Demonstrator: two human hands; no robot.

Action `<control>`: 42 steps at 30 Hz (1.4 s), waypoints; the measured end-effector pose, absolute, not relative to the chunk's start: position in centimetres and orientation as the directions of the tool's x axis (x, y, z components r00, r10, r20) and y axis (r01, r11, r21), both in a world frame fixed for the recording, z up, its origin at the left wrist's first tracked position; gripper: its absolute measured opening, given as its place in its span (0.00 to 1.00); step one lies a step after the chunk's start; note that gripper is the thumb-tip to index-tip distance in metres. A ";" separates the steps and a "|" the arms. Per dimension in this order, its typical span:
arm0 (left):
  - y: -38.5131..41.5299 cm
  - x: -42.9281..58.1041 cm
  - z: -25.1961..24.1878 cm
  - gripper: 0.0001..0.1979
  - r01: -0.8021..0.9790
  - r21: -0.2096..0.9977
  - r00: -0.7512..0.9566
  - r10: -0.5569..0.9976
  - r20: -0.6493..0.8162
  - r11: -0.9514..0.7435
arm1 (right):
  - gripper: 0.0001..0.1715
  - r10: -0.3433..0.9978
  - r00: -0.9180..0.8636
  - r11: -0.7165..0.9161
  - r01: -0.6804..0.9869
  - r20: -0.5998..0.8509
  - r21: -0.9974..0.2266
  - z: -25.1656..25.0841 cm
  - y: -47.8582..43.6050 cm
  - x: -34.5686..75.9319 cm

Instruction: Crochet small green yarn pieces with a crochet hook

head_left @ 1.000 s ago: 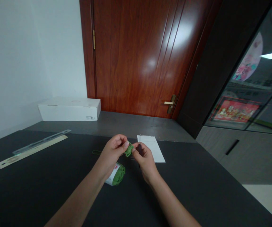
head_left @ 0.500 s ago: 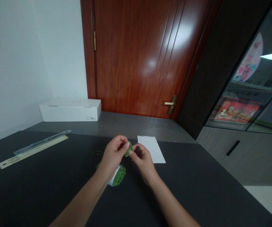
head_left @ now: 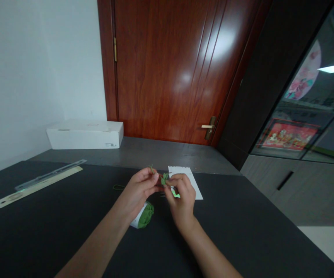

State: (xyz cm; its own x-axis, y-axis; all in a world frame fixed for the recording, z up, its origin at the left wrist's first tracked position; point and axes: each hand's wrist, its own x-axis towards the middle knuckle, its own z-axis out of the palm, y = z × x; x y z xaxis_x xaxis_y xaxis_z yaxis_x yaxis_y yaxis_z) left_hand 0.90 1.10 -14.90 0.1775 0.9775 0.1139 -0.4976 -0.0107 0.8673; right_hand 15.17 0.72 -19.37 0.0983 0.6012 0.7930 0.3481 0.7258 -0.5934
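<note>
Head view: at lower centre, the left hand (head_left: 138, 189) and right hand (head_left: 181, 197) meet over the black tabletop (head_left: 230, 239), both closed in a fingertip pinch on a green yarn piece (head_left: 164, 179). The short hold close to the work gives steady control. The yarn ball (head_left: 145, 214), with its white label (head_left: 136, 221), lies just below the left hand; a white notepad (head_left: 181, 171) lies just beyond the right hand

Head-worn camera, facing forward and down, close above the left hand (head_left: 138, 189) and right hand (head_left: 181, 202), dark table (head_left: 39, 231) below; wooden door (head_left: 167, 69) beyond, farther off
</note>
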 end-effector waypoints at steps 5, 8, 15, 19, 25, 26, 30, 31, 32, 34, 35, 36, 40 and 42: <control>1.1 1.2 -15.3 0.12 -0.538 0.843 0.196 0.975 0.102 0.020 | 0.05 0.562 -0.022 0.752 0.429 0.827 -0.500 -19.0 0.4 15.5; 1.4 1.0 -15.5 0.12 -0.553 0.833 0.193 0.978 0.084 0.037 | 0.04 0.618 -0.010 0.744 0.329 0.786 -0.581 -18.9 0.6 15.2; 1.9 0.8 -16.0 0.12 -0.582 0.798 0.246 0.969 -0.009 0.155 | 0.08 0.839 0.091 0.537 0.017 0.536 -0.843 -19.6 1.9 14.8; 2.0 0.7 -16.0 0.13 -0.543 0.832 0.240 0.970 0.025 0.113 | 0.08 0.867 0.015 0.498 -0.022 0.498 -0.867 -19.8 2.3 14.7; 1.9 0.6 -16.0 0.14 -0.451 0.892 0.238 0.968 0.081 0.036 | 0.12 0.895 -0.066 0.426 -0.158 0.441 -0.891 -20.3 2.9 14.7; 1.9 0.6 -16.0 0.15 -0.442 0.897 0.236 0.968 0.082 0.032 | 0.13 0.902 -0.057 0.413 -0.166 0.427 -0.895 -20.4 3.0 14.8; 2.0 0.6 -16.1 0.15 -0.422 0.907 0.205 0.973 0.102 -0.006 | 0.12 0.896 0.010 0.442 -0.103 0.443 -0.891 -20.4 2.8 14.8; 2.0 0.6 -16.0 0.14 -0.419 0.908 0.196 0.974 0.112 -0.020 | 0.10 0.885 0.029 0.466 -0.083 0.465 -0.881 -20.3 2.7 14.8; 2.0 0.6 -16.0 0.14 -0.419 0.907 0.188 0.975 0.122 -0.033 | 0.09 0.871 0.045 0.491 -0.065 0.489 -0.869 -20.2 2.6 14.9; 2.0 0.7 -15.8 0.14 -0.432 0.900 0.162 0.977 0.140 -0.058 | 0.07 0.847 0.062 0.530 -0.025 0.527 -0.848 -19.9 2.3 14.9; 2.0 0.8 -15.8 0.14 -0.443 0.894 0.146 0.978 0.148 -0.069 | 0.07 0.841 0.065 0.539 -0.003 0.538 -0.842 -19.8 2.2 14.9; 1.9 0.9 -15.7 0.14 -0.451 0.889 0.130 0.980 0.152 -0.078 | 0.07 0.838 0.066 0.542 0.018 0.542 -0.840 -19.7 2.1 14.9; 1.8 1.1 -15.7 0.14 -0.443 0.891 0.095 0.984 0.151 -0.094 | 0.08 0.850 0.044 0.521 0.077 0.525 -0.850 -19.5 1.8 14.8; 1.9 1.1 -15.7 0.14 -0.448 0.889 0.105 0.982 0.160 -0.097 | 0.09 0.853 0.033 0.518 0.079 0.522 -0.852 -19.5 1.7 14.7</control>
State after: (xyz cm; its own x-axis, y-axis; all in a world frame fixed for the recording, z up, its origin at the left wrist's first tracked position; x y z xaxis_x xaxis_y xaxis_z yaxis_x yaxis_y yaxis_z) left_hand 1.10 1.90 -15.72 0.1053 0.9815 0.1598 -0.4481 -0.0966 0.8888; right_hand 14.67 1.71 -19.46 0.0329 0.8525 0.5217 0.0793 0.5181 -0.8517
